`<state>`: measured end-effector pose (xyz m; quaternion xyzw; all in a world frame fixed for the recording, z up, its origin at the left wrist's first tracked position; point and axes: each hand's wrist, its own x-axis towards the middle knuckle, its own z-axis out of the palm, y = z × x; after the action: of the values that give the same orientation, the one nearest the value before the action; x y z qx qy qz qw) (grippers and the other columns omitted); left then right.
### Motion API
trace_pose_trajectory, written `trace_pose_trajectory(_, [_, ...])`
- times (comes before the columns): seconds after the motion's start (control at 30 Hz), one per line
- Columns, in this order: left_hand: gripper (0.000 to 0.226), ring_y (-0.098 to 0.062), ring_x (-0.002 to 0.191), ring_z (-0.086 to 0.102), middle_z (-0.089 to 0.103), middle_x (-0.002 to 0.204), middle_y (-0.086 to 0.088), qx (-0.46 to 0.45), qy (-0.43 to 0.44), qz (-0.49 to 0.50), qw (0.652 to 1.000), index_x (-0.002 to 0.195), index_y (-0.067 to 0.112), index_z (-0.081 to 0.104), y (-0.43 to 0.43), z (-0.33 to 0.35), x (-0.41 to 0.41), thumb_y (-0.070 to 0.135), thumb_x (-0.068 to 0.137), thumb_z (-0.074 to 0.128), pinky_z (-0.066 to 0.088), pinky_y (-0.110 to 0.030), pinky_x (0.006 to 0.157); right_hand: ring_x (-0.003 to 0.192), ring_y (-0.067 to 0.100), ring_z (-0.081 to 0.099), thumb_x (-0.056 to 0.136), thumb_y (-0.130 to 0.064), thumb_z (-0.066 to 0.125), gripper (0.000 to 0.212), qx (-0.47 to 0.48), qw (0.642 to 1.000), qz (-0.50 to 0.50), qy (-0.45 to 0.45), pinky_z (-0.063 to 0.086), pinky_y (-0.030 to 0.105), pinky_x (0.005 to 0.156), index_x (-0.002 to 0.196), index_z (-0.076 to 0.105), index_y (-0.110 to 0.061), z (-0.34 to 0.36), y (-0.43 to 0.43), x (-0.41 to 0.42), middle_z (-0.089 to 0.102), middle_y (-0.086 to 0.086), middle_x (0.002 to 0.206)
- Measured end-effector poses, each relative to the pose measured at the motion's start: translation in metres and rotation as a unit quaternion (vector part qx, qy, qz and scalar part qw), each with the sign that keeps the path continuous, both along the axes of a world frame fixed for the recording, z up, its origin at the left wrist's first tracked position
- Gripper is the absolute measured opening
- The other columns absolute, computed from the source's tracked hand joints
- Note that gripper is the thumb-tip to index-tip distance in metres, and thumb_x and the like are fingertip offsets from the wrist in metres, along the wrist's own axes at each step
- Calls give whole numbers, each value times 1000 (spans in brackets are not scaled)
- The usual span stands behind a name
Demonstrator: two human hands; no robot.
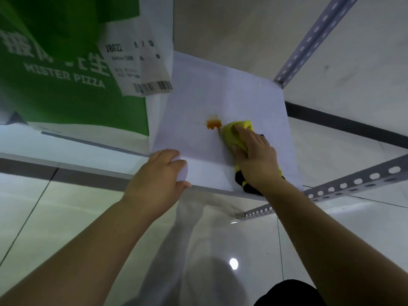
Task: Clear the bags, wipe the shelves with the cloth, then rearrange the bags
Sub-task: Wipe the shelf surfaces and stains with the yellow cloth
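Right hand [254,155] pressed open and flat on fuzzy yellow cloth [237,131] beside orange smear [213,124]; left hand [156,180] clamped smooth white shelf [198,96] front edge, thumb under.

Most of cloth [238,129] hidden under right hand [256,157]. Left of shelf [220,91], green bag [66,100] cropped top and left; receipt [141,62] print blurred.
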<state>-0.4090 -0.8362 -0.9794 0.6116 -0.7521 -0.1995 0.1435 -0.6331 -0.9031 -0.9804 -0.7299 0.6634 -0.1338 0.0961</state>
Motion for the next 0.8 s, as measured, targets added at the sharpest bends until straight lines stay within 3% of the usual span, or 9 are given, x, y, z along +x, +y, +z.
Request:
trace_pose_trajectory(0.1, [51,-20,129,36,42,142,-2,2,-4,18,1000,125,12,57,-2,0,2,40,83,65,30,-29,103,135,28,36,91,-41,44,54,14,993,119,-14,32,44,104,143,36,-29,3,34,5,42,2,147])
trace_pose_trajectory(0.27, [55,-18,131,36,43,142,-2,10,-14,16,1000,129,13,54,-1,2,2,44,84,61,26,-26,106,146,19,7,96,-45,41,55,39,980,192,45,18,38,109,146,21,-38,4,18,10,21,-7,157])
trace_pose_trajectory(0.4, [55,-17,132,37,45,143,-1,15,-12,16,1000,128,14,56,-3,2,2,46,84,61,25,-24,104,146,28,-5,98,-47,33,55,6,978,179,103,15,47,110,149,16,-36,-2,-32,26,16,-4,158])
trace_pose_trajectory(0.53, [52,-15,128,41,47,141,0,20,-1,26,999,123,15,60,-5,3,1,46,82,63,27,-23,101,145,32,-12,98,-50,28,55,12,988,100,119,8,58,112,149,12,-38,-5,-94,33,6,-2,160])
trace_pose_trajectory(0.67, [49,-15,124,45,51,135,0,21,6,36,999,118,14,63,-5,1,1,46,81,64,31,-23,98,145,33,-7,96,-54,27,55,54,994,15,90,10,61,109,147,13,-40,-5,-133,40,7,-4,159])
trace_pose_trajectory(0.8, [52,-13,133,37,46,142,1,20,7,36,999,123,14,61,-4,1,1,45,81,64,25,-22,102,143,30,14,98,-47,32,53,50,989,84,107,22,49,110,148,21,-35,-3,-109,46,17,2,158])
